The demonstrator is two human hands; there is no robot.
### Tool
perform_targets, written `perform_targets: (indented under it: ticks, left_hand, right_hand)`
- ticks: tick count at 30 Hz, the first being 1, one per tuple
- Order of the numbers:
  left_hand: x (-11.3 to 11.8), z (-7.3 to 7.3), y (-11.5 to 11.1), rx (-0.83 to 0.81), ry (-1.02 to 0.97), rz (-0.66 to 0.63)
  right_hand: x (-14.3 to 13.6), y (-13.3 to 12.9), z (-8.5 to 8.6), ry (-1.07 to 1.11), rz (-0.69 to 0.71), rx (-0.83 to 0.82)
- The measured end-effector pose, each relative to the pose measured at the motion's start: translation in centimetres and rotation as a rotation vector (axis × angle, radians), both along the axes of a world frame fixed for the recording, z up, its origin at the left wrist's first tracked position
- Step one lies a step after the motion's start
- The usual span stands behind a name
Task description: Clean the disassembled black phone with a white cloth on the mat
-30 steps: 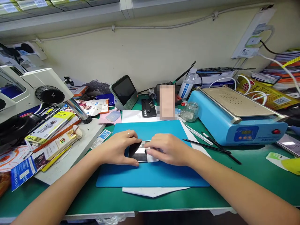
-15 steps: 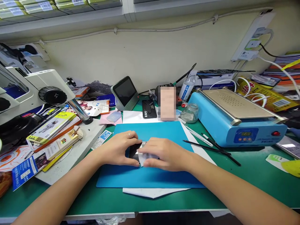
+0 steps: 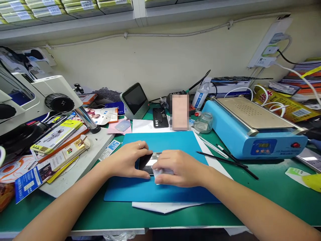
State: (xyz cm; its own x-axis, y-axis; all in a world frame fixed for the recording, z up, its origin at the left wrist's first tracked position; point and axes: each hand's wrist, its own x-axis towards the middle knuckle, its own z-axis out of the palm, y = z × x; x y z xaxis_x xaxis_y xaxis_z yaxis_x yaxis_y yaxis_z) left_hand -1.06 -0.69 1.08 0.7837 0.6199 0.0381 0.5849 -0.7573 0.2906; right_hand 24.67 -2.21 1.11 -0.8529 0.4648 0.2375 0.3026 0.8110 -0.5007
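On a blue mat point(image 3: 160, 192) lies a phone point(image 3: 149, 163), its visible surface dark and glossy at the left and shiny and reflective toward the middle. My left hand point(image 3: 127, 159) grips its left end, with the thumb on the near edge and the fingers on the far edge. Bunched under the curled fingers of my right hand point(image 3: 180, 168) is a white wipe point(image 3: 158, 173), pressed on the phone's surface. The right hand covers the right part of the phone.
A blue heated plate machine point(image 3: 225, 134) stands at the right, with black tweezers point(image 3: 223, 159) beside the mat. Behind are a glass jar point(image 3: 203, 122), a black phone back point(image 3: 160, 117) and a small display point(image 3: 135, 100). A microscope stand point(image 3: 60, 97) and boxes occupy the left.
My right hand has shifted slightly right and toward me with the wipe, showing more of the phone's shiny surface. My left hand keeps its grip. The whole view has moved slightly.
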Motion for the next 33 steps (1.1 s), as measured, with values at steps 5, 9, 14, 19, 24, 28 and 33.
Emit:
perform_targets:
  ticks: [5,9,14,19,24,28,33]
  left_hand:
    - [0.04,-0.01,0.04,-0.001,0.000,0.007]
    - [0.14,0.06,0.01,0.001,0.011,0.003]
    - [0.13,0.18,-0.08,-0.004,0.010,0.008]
    - [0.11,0.15,-0.09,-0.004,0.011,0.011]
    - [0.15,0.12,-0.06,-0.003,0.008,0.007]
    - [0.22,0.20,-0.10,-0.011,0.013,0.018]
    - [0.19,0.18,-0.17,-0.012,0.019,0.015]
  right_hand:
    - [0.04,-0.11,0.10,-0.011,-0.069,0.043]
    - [0.01,-0.09,0.00,0.005,0.046,0.029]
    - [-0.10,-0.09,-0.36,0.044,-0.043,0.015]
    - [-0.23,-0.03,-0.69,0.057,0.028,0.030]
    - [-0.14,-0.07,-0.41,0.052,-0.032,0.019]
    - [-0.23,-0.22,-0.38,0.052,0.023,0.024]
    - [-0.16,-0.14,-0.39,0.036,-0.006,-0.007]
